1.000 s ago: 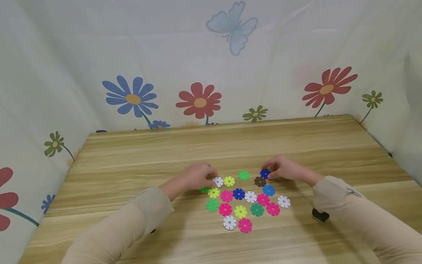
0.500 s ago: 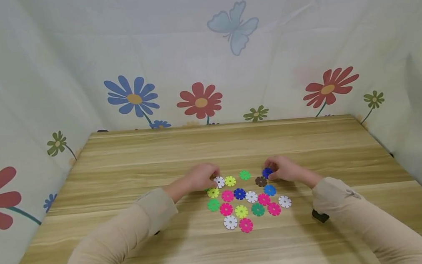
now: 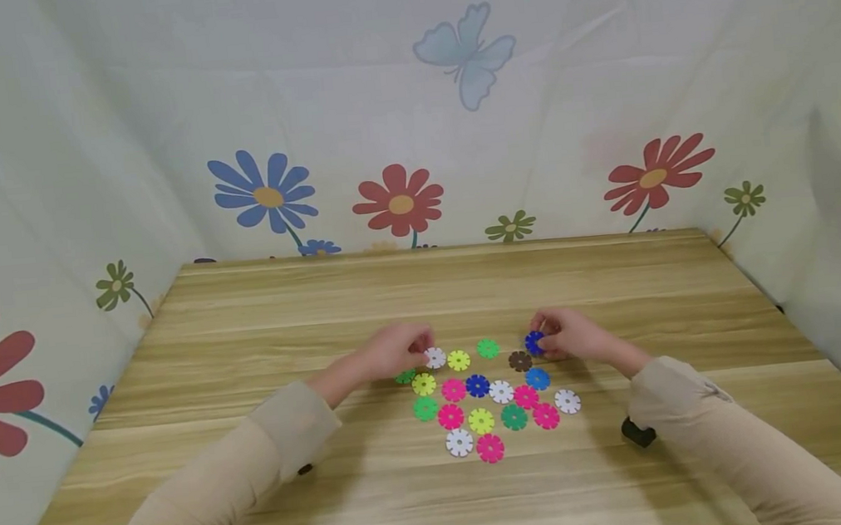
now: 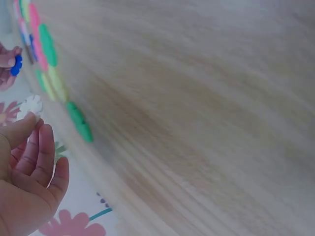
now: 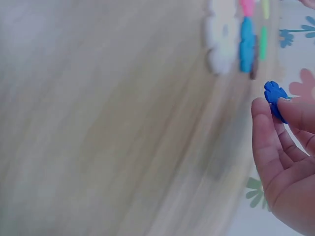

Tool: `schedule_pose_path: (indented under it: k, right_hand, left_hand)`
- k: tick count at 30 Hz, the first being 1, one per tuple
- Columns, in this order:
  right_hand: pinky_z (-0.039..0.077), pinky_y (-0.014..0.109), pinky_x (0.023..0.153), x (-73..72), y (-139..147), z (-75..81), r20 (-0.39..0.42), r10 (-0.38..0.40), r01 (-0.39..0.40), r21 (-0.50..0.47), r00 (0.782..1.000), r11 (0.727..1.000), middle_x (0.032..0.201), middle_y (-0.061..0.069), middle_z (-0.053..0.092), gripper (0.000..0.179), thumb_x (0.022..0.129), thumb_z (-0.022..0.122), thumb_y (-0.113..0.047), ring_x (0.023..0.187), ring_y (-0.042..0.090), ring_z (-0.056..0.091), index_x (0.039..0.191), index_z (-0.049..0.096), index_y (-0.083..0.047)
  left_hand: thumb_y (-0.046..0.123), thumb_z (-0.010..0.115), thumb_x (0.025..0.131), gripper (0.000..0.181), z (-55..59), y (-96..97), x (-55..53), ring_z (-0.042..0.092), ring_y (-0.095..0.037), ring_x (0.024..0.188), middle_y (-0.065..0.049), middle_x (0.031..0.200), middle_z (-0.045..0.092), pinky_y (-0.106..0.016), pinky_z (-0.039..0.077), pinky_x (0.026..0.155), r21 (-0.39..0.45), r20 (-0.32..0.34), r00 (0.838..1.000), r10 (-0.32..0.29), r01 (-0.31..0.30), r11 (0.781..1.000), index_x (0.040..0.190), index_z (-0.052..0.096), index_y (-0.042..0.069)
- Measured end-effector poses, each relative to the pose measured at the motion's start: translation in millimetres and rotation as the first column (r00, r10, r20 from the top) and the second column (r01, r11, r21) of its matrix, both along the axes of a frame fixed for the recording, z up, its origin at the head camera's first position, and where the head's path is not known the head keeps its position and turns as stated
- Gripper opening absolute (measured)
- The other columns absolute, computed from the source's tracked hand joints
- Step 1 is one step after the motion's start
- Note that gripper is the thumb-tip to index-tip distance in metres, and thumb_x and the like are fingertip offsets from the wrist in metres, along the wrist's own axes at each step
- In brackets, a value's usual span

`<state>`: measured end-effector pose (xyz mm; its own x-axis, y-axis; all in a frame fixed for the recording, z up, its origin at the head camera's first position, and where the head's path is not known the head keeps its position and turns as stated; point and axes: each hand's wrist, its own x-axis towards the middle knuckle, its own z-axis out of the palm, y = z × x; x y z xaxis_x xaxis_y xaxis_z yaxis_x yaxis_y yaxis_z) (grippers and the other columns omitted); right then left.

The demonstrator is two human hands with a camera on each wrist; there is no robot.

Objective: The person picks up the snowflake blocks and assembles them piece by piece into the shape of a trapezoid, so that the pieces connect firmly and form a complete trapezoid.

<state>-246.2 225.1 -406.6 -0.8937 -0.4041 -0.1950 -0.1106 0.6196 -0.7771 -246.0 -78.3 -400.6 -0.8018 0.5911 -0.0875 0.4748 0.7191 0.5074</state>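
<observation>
Between thumb and fingertips my left hand (image 3: 397, 351) pinches a white notched disc (image 3: 435, 358), a flat snowflake-shaped piece; the left wrist view shows the white disc (image 4: 32, 105) raised off the table. My right hand (image 3: 575, 336) pinches a dark blue notched disc (image 3: 534, 342), which the right wrist view shows as a blue disc (image 5: 275, 101) held up between thumb and fingers. Near the left hand lie a yellow disc (image 3: 459, 360) and a green disc (image 3: 405, 376) partly under the hand. A brown disc (image 3: 520, 360) lies just below the right hand's piece.
Several more notched discs lie flat on the wooden table (image 3: 259, 310), among them a pink disc (image 3: 490, 448), a light blue disc (image 3: 537, 379) and a white disc (image 3: 568, 401). A flower-printed curtain (image 3: 565, 116) surrounds the table's back and sides.
My left hand has shifted slightly and lifted the white disc from among the others, uncovering the green disc. My right hand has raised the dark blue disc a little away from the brown one.
</observation>
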Motion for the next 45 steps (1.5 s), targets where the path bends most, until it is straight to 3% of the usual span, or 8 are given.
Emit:
schedule_pose_path:
  k: [7,16,21,26,34,38,45]
  right_hand:
    - [0.053,0.037,0.066,5.9,-7,17.0,0.017,-0.039,0.041,-0.195,0.999,0.98,0.083,0.015,0.053,0.022,0.084,0.049,0.004,0.071,0.023,0.061,0.106,0.049,0.009]
    - [0.052,0.043,0.07,19.9,-28,35.7,0.045,-0.07,0.08,-0.303,0.997,0.95,0.082,0.009,0.053,0.025,0.086,0.051,0.0,0.075,0.028,0.064,0.109,0.05,0.008]
    - [0.054,0.032,0.065,29.0,-42,41.0,0.073,-0.074,0.096,-0.364,0.995,0.927,0.082,0.004,0.056,0.026,0.087,0.05,-0.001,0.07,0.022,0.064,0.11,0.049,0.01]
    - [0.053,0.026,0.063,36.9,-55,45.5,0.1,-0.075,0.111,-0.426,0.992,0.898,0.082,0.003,0.059,0.026,0.088,0.049,-0.002,0.067,0.015,0.064,0.11,0.047,0.011]
    - [0.054,0.033,0.066,43.6,-67,49.2,0.109,-0.077,0.119,-0.452,0.991,0.884,0.082,0.002,0.06,0.024,0.088,0.049,-0.002,0.066,0.015,0.063,0.108,0.049,0.011]
    - [0.054,0.031,0.064,44.6,-70,48.6,0.127,-0.076,0.128,-0.477,0.989,0.87,0.08,0.001,0.06,0.026,0.087,0.048,-0.001,0.065,0.015,0.063,0.109,0.048,0.013]
    - [0.054,0.029,0.063,47.0,-73,46.4,0.144,-0.048,0.114,-0.496,0.988,0.861,0.079,0.001,0.06,0.025,0.087,0.048,0.0,0.065,0.015,0.063,0.108,0.047,0.014]
  left_hand:
    - [0.015,0.061,0.083,0.004,16.1,1.1,6.6,0.054,-0.01,0.076,0.004,0.081,0.06,-0.022,0.047,0.069,0.154,0.011,0.999,0.039,-0.04,0.987,0.086,0.058,0.014]
    - [0.02,0.06,0.084,0.006,29.8,8.2,18.1,0.053,-0.007,0.073,0.006,0.079,0.06,-0.019,0.046,0.067,0.227,-0.107,0.991,0.078,-0.052,0.973,0.087,0.06,0.015]
    - [0.018,0.061,0.084,0.006,33.6,13.4,26.2,0.054,-0.006,0.073,0.005,0.081,0.062,-0.018,0.047,0.068,0.268,-0.191,0.978,0.087,-0.033,0.963,0.088,0.061,0.014]
    - [0.016,0.061,0.083,0.009,34.5,18.1,33.5,0.056,-0.005,0.074,0.002,0.083,0.064,-0.017,0.048,0.069,0.303,-0.283,0.956,0.076,0.015,0.953,0.09,0.063,0.012]
    - [0.016,0.063,0.082,0.01,35.0,21.5,40.5,0.057,-0.005,0.075,0.003,0.083,0.062,-0.017,0.049,0.067,0.313,-0.383,0.921,0.076,0.052,0.948,0.091,0.066,0.013]
    - [0.015,0.063,0.081,0.009,35.3,21.9,42.4,0.058,-0.006,0.074,0.003,0.081,0.062,-0.02,0.051,0.067,0.286,-0.449,0.892,0.042,0.099,0.953,0.09,0.066,0.013]
    - [0.015,0.065,0.08,0.01,37.3,22.0,46.4,0.059,-0.006,0.073,0.003,0.082,0.063,-0.013,0.048,0.067,0.233,-0.536,0.844,0.016,0.129,0.964,0.089,0.067,0.012]
